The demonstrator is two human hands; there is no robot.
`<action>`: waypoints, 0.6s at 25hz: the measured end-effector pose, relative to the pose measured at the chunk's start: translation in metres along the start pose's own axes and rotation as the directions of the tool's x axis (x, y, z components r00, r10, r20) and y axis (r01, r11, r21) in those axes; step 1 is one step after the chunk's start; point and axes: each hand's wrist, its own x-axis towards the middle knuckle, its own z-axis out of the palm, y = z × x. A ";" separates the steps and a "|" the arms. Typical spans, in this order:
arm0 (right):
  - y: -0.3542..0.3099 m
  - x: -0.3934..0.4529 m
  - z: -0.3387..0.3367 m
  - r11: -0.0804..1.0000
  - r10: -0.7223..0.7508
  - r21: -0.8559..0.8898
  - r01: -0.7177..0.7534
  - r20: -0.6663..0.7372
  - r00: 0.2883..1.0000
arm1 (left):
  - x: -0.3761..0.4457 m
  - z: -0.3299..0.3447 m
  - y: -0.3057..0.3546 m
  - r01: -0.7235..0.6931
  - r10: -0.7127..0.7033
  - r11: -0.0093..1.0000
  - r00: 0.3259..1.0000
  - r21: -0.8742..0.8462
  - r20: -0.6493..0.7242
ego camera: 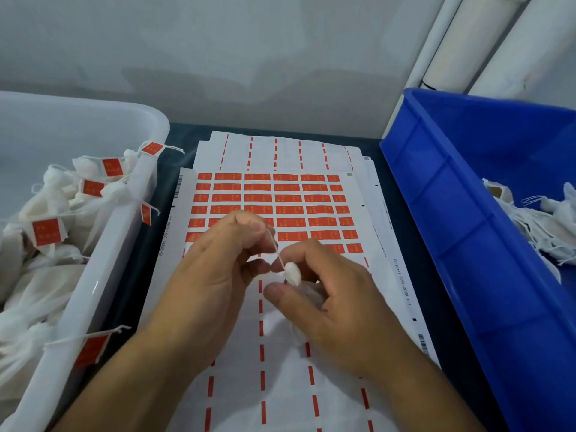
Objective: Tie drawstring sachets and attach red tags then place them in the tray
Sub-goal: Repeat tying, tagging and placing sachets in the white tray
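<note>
Over the tag sheet (280, 198) at mid-tabletop, a sachet (293, 274) is gripped by the right hand (330, 294) while its drawstring (274, 244) is pinched taut by the left hand (224, 260). Tying appears underway; a red tag is judged next.

Sheets of tags (280, 207) are lying mid-table (402, 232); a tray (103, 244) holding sachets (46, 254) is sitting at the left edge, a bin (452, 213) at the right.

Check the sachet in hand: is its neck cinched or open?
Cinched: the sachet neck is bunched tight, its drawstring pulled taut between left hand and right hand.
</note>
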 end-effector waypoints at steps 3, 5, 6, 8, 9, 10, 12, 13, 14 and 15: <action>0.000 0.002 0.000 0.999 -0.016 -0.029 0.016 -0.030 0.999 | 0.000 0.000 -0.001 -0.033 0.034 0.994 0.999 -0.103 0.005; 0.000 0.002 -0.003 0.998 0.038 -0.044 -0.039 -0.014 0.999 | -0.003 0.000 -0.003 -0.053 0.067 0.988 0.994 -0.145 0.092; 0.001 0.002 -0.007 0.995 0.104 -0.005 -0.104 -0.004 0.995 | -0.004 0.001 -0.004 -0.061 0.080 0.987 0.990 -0.152 0.118; 0.010 0.004 -0.022 0.971 0.240 0.050 -0.235 -0.108 0.965 | -0.005 0.001 -0.006 -0.065 0.074 0.992 0.994 -0.107 0.079; 0.019 0.005 -0.033 0.958 0.287 0.040 -0.286 -0.231 0.930 | -0.004 0.001 -0.006 -0.071 0.073 0.996 0.997 -0.045 0.028; 0.030 0.006 -0.045 0.938 0.331 0.020 -0.345 -0.335 0.882 | -0.004 0.001 -0.006 -0.082 0.082 0.997 0.996 0.016 -0.023; 0.049 0.005 -0.063 0.888 0.425 0.004 -0.460 -0.387 0.818 | -0.004 0.000 -0.004 -0.087 0.092 0.995 0.990 0.047 -0.110; 0.058 0.003 -0.068 0.872 0.461 0.022 -0.489 -0.371 0.806 | -0.004 -0.001 -0.003 -0.079 0.083 0.996 0.985 0.028 -0.150; 0.065 0.001 -0.071 0.863 0.487 0.054 -0.502 -0.351 0.800 | -0.003 -0.003 -0.002 -0.070 0.073 0.997 0.979 0.020 -0.189; 0.068 0.000 -0.072 0.861 0.498 0.086 -0.501 -0.342 0.797 | -0.003 -0.003 0.000 -0.061 0.065 0.998 0.973 0.024 -0.220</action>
